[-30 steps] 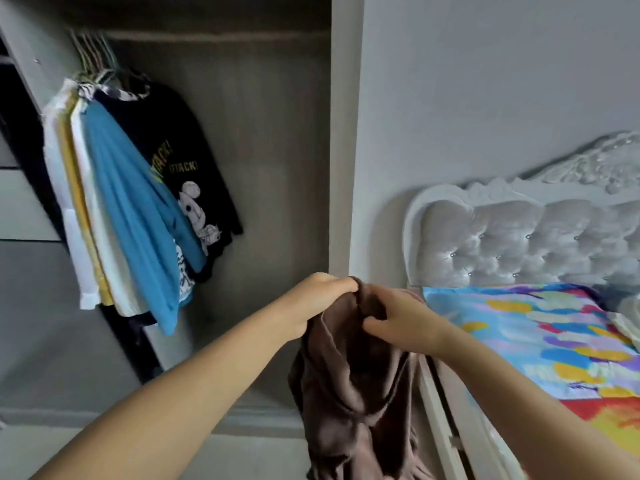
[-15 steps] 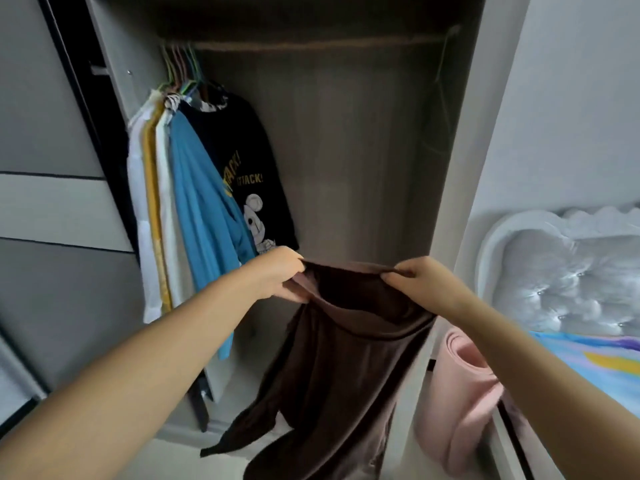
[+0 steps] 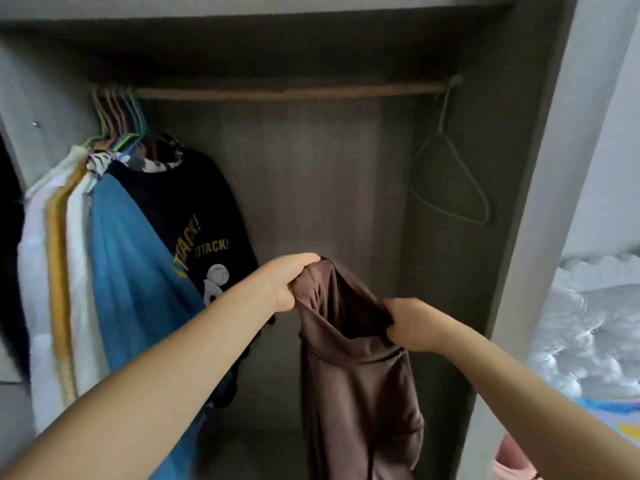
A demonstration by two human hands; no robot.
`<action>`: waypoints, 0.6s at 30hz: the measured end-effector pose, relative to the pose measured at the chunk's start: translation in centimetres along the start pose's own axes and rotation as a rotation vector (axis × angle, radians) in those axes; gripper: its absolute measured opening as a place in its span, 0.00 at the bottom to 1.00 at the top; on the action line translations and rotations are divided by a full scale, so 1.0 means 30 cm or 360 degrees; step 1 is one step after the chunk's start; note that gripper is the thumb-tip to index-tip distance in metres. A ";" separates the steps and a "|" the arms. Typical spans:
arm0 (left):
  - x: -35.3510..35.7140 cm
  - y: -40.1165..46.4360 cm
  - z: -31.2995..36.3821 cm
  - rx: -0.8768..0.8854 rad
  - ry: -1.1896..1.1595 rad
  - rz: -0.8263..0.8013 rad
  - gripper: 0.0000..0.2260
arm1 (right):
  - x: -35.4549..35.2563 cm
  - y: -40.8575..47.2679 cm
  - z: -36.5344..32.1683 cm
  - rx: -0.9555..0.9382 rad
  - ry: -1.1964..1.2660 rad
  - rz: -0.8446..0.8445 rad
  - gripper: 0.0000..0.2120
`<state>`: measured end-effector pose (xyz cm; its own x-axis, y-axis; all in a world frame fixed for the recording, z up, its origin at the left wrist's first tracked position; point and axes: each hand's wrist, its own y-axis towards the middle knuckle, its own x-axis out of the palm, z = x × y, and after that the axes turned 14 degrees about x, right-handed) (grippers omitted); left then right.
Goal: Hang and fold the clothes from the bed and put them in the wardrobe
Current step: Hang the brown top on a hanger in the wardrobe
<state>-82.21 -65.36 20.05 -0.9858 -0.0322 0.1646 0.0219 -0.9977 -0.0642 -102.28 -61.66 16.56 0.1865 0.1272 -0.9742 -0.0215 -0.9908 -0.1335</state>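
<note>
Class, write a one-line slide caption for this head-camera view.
Both hands, left hand and right hand, grip a brown fabric garment before the wardrobe's wooden rail and empty green wire hanger.

off to the right there's a white tufted headboard (image 3: 588, 327) past the wardrobe's edge, a strip of brightly coloured bedsheet (image 3: 616, 415) just below it, some pink thing (image 3: 512, 464) low in the corner (can't tell what), and plain grey wall (image 3: 609, 161) above.
</note>
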 end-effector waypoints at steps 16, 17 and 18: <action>0.169 0.412 0.176 0.0036 -0.0198 -0.0631 0.10 | -0.676 0.407 0.061 0.1117 0.0034 0.1252 0.18; 0.151 0.425 0.185 0.0045 -0.0207 -0.0641 0.10 | -0.678 0.426 0.065 0.1116 -0.0094 0.1247 0.17; 0.132 0.437 0.191 0.0048 -0.0214 -0.0653 0.11 | -0.677 0.443 0.069 0.1105 -0.0199 0.1259 0.17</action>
<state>-84.87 -78.92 25.49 -0.8833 0.3623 0.2977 -0.3608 -0.9306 0.0619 -108.40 -77.31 34.20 -0.2274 -0.4997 -0.8358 -0.6566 -0.5551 0.5106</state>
